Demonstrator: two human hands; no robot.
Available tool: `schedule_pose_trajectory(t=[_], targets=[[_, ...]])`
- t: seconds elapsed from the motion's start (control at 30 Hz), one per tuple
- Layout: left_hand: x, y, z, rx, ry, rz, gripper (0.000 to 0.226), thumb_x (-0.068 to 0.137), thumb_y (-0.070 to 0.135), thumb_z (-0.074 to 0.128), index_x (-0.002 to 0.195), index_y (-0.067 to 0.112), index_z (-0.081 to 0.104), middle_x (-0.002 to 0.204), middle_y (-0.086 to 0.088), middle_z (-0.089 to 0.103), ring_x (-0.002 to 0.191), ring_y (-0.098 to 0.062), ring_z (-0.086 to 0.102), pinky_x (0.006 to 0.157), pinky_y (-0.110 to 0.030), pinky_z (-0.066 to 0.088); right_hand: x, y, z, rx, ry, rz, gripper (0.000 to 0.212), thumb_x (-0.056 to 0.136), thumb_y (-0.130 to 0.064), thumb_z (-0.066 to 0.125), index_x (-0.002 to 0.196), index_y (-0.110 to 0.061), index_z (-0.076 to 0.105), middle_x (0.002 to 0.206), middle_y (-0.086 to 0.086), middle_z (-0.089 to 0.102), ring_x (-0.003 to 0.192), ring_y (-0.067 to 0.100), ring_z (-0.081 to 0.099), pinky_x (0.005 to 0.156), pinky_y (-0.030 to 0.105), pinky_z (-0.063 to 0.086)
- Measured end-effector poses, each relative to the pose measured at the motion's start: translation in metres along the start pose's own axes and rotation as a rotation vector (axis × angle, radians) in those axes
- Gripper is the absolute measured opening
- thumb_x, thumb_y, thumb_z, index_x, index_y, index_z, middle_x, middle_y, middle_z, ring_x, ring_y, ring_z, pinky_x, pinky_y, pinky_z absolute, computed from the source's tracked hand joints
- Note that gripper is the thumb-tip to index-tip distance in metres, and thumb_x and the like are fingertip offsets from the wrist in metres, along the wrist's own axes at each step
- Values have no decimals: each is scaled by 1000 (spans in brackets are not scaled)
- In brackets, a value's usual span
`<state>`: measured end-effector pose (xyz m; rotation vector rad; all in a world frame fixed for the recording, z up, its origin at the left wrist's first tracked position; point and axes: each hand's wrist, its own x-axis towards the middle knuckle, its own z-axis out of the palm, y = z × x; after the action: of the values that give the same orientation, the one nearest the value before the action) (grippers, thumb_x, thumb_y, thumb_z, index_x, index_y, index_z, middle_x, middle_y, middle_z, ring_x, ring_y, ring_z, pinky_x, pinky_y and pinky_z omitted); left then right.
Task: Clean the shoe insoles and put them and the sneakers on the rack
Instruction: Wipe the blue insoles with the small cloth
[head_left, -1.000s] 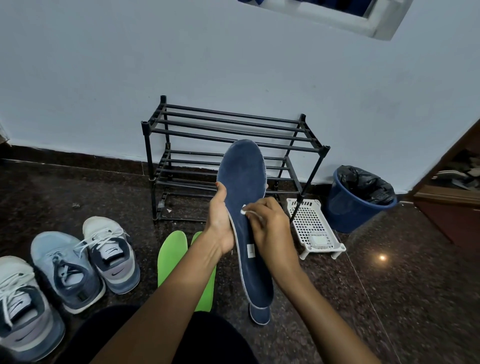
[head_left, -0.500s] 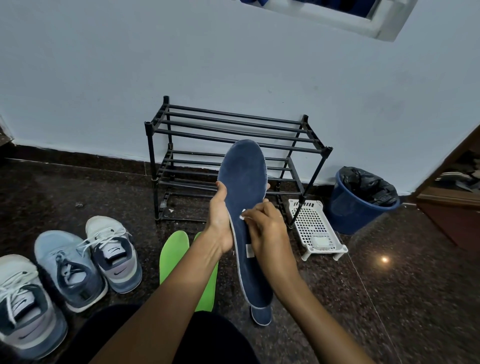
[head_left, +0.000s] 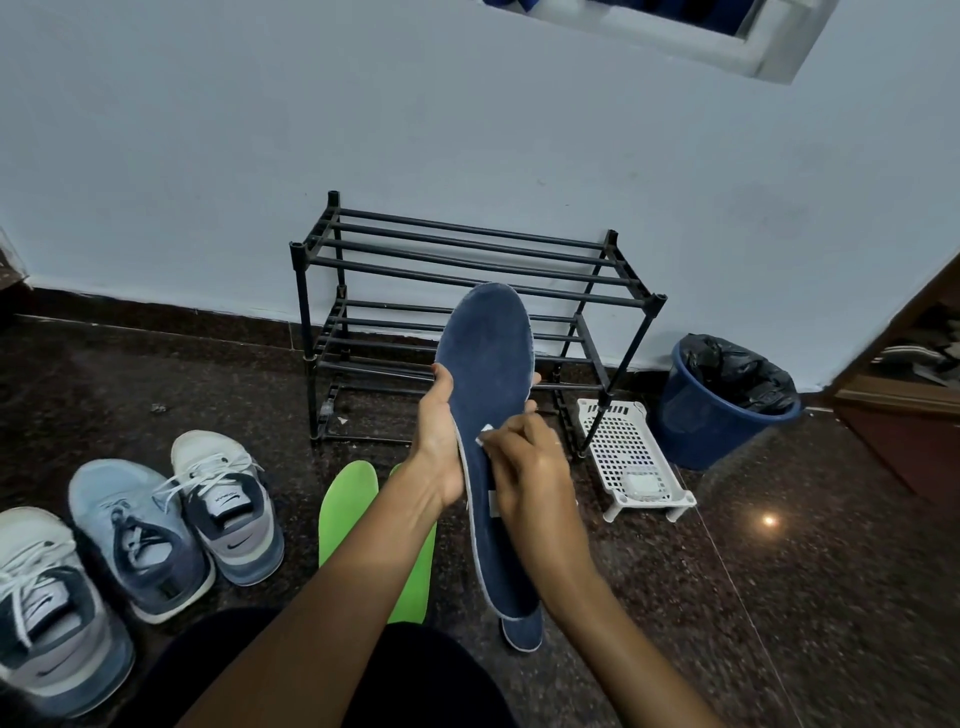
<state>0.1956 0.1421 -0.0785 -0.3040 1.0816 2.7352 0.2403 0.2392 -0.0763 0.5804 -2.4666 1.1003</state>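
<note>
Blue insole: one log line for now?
left hand holds blue insole | right hand presses white wipe on it | sneakers on floor

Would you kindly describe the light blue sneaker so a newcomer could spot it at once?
From the black shoe rack against the wall, look to the floor on its left, where three sneakers stand side by side. The light blue sneaker is the middle one. Its toe is pale blue, while the rack-side sneaker and the edge sneaker have white toes.

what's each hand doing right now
Left hand: holding the blue insole by its edge.
Right hand: pinching a small white piece against the insole.
</note>
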Motion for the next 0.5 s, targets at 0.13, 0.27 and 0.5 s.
schedule_pose_trajectory(t=[0.13, 0.27, 0.5], targets=[[1, 1, -1, -19, 31, 3, 70, 96, 59, 20, 110, 6, 62, 101, -16, 71, 81, -26, 66, 74, -31, 54, -13, -7, 1, -28, -18, -68, 24, 87, -17, 49, 92, -3, 67, 87, -3, 50, 81, 11, 46, 77, 1, 29], [0, -1, 1, -12, 9, -20, 76, 94, 62, 16, 107, 5, 65, 110, -16, 68, 94, -26, 63, 88, -34, 47, -1, 2, -2, -63, -6, -30, 20, 86, -9, 48, 91, -1, 66, 88, 2, 52, 84, 15, 47, 73, 12, 35], [-1, 2, -1, -28, 7, 6, 75, 95, 61, 17, 123, 4, 57, 117, -20, 64, 91, -26, 66, 76, -30, 55, -3, -7, 2, -11, 9, -31, 20, 85, -8, 48, 89, 0, 67, 85, -2, 49, 81, 16, 49, 74, 3, 31]])
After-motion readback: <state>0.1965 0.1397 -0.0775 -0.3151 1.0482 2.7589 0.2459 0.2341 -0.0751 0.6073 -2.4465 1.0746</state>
